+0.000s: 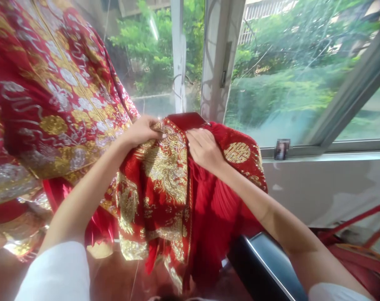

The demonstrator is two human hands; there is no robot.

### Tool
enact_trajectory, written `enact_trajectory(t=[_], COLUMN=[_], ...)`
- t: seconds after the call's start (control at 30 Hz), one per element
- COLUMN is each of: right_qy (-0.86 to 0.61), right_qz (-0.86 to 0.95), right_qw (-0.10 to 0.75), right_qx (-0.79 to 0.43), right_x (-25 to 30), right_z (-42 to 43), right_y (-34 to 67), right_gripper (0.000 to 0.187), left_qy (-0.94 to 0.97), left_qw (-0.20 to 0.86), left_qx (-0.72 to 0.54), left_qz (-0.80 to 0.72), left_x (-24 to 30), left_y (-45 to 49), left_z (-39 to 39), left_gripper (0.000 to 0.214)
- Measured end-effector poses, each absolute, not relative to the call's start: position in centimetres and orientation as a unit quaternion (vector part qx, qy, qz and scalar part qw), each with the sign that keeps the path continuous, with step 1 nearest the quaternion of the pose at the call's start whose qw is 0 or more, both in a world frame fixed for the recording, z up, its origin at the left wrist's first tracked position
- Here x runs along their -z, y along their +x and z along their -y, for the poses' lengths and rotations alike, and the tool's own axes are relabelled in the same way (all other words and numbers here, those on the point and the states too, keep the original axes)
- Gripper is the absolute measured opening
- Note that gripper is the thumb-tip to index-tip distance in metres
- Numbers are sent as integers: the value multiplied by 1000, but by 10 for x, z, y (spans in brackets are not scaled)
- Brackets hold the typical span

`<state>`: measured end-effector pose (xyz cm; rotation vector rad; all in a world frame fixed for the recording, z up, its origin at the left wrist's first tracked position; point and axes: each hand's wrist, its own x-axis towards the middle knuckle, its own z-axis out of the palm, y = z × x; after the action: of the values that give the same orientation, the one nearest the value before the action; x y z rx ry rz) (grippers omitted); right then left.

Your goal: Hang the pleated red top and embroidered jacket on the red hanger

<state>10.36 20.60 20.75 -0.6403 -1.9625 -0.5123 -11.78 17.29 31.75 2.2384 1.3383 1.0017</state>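
Note:
A red skirt (164,188) with gold and silver embroidery hangs in front of me from a clip hanger whose metal hook (178,93) rises in front of the window. My left hand (142,131) pinches the embroidered top edge of the skirt, fingers closed on the cloth. My right hand (204,148) lies on the skirt's waistband just to the right, fingers curled into the red fabric. A red jacket (52,96) with matching gold embroidery hangs at the left, close to my left forearm.
A window with a white frame (215,58) fills the background, with green trees outside. A small dark object (282,149) stands on the sill (327,156). A dark glossy surface (265,267) lies under my right arm, and red straps (353,221) at the lower right.

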Motion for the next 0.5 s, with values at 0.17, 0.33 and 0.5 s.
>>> enact_trajectory(t=[0.17, 0.33, 0.5], right_qy=[-391, -469, -392], right_qz=[776, 762, 733], right_qw=[454, 429, 508], right_qx=[196, 120, 225], right_x=[-226, -228, -222], right_z=[-188, -187, -171], right_y=[83, 67, 77], right_gripper=[39, 39, 34], left_qy=[784, 766, 769], left_qw=[208, 226, 247], left_qx=[-364, -393, -393], left_qz=[-457, -456, -440], left_x=[-314, -308, -304], left_y=[-120, -129, -135], left_z=[-172, -175, -180], left_gripper=[12, 20, 29])
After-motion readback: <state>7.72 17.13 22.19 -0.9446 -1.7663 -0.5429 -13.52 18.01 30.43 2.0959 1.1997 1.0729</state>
